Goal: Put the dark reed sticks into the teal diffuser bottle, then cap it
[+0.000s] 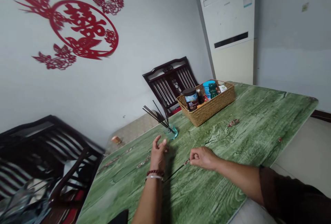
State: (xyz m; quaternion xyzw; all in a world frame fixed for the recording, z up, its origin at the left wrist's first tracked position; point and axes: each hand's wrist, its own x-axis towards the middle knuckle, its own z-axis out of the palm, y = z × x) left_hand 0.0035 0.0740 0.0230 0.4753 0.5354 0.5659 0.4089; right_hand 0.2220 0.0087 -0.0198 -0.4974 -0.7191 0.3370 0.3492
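My left hand (158,152) hovers over the green table (258,127) with its fingers loosely spread, a short way in front of a small glass diffuser bottle (171,133) holding several black reed sticks (156,114). It holds nothing. My right hand (203,157) rests on the table with fingers curled in a pinch on the end of one thin dark reed stick (176,173), which lies flat and runs back toward my left wrist.
A woven basket (212,108) with jars and bottles stands further back on the table. Dark wooden chairs stand at the far edge (172,82) and at the left (51,155). A white floor air conditioner (229,27) occupies the corner.
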